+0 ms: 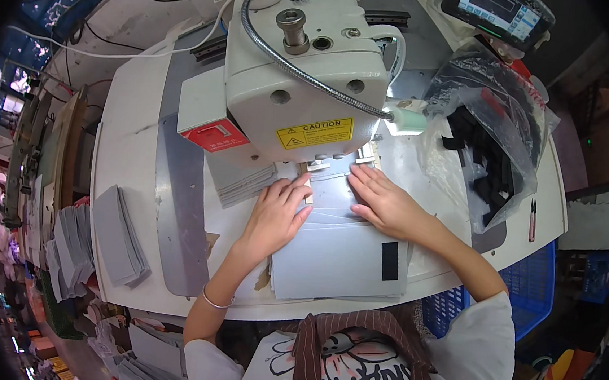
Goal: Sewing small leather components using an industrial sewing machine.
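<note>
Both hands rest at the front of a white industrial sewing machine (pixel 296 73). My left hand (pixel 280 208) lies palm down with its fingers stretched forward, the tips by a small pale clamp part (pixel 309 190). Across from it, my right hand (pixel 389 203) is laid flat, its fingertips on the edge of a light grey panel (pixel 330 185) beneath the machine head. Neither hand grips anything. Between my forearms lies a stack of grey panels (pixel 334 261), the top one bearing a black strip (pixel 390 261). The needle area is partly hidden by the machine head.
More grey panels (pixel 237 177) are stacked left of the machine, and another pile (pixel 119 235) sits at the table's left edge. At right are a clear plastic bag of black straps (pixel 484 162), a small pen-like tool (pixel 533 221), a blue basket (pixel 531 289) and a control screen (pixel 497 15).
</note>
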Available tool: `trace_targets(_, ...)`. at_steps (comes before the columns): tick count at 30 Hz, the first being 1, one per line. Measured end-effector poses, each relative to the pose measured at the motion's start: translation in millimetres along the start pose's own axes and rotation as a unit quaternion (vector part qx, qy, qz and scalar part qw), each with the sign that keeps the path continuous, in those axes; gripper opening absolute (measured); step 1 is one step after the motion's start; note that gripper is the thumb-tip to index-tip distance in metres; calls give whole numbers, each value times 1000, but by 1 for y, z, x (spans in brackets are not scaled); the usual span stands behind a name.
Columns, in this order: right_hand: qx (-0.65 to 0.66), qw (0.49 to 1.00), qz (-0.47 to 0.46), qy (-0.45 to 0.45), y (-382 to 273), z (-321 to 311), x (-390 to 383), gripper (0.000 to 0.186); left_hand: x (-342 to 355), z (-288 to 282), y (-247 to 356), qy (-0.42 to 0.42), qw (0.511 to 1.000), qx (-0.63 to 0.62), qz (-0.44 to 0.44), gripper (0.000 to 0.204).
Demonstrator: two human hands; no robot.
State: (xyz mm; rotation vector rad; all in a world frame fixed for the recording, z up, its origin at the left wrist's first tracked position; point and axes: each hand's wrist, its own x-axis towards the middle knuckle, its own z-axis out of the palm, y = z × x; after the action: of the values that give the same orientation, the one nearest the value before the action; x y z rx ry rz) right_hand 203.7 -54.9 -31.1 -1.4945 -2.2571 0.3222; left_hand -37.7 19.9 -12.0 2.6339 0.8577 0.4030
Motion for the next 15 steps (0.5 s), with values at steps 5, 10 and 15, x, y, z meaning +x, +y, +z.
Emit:
trace_targets(5,15,995,43,88,1,-23,-10,30,0,0,3,-29,999,4,-13,22)
trace_targets(10,-41,993,48,102,7,-15,-7,32,1,0,6,-41,999,23,-3,22)
trace_targets(15,-48,991,47,117,11,-10,-8,34,3,5,7,9,1000,18,4,22)
